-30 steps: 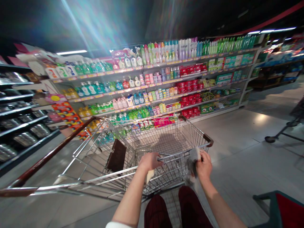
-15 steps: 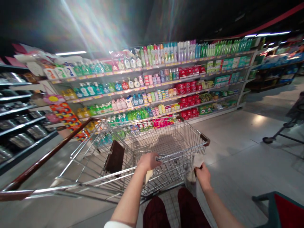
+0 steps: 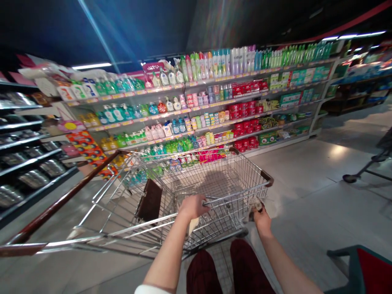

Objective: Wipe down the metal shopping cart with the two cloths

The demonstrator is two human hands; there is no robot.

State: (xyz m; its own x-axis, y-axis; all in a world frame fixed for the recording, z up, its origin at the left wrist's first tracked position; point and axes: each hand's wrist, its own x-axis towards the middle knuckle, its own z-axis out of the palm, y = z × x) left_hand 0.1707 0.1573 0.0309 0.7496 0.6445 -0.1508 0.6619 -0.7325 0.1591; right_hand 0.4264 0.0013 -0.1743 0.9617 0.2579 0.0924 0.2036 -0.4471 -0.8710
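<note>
Left fingers (image 3: 204,209) curl over the shopping cart (image 3: 234,197) rim; right fingers (image 3: 259,214) grip a cloth (image 3: 255,202), grey floor (image 3: 300,173) below, stocked shelves (image 3: 211,107) beyond.

1 cart (image 3: 245,168) w/ 1 brn flap (image 3: 150,200), 2 hands (image 3: 193,207), 1 greyish rag (image 3: 255,203)

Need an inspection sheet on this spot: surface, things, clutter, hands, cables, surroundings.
Surface: pale floor, light glare on it.
Things: metal shopping cart, wire basket; crumpled, dirty-looking cloth; pale piece under the left hand, unclear what.
Clutter: green-and-red stool, lower right, partly in view.
Hands: left grips cart's side rail; right holds the cloth beside the cart's end.
Cables: nothing seen.
Surroundings: stocked shelves beyond cart; dark wheeled frame at right, cut off.
</note>
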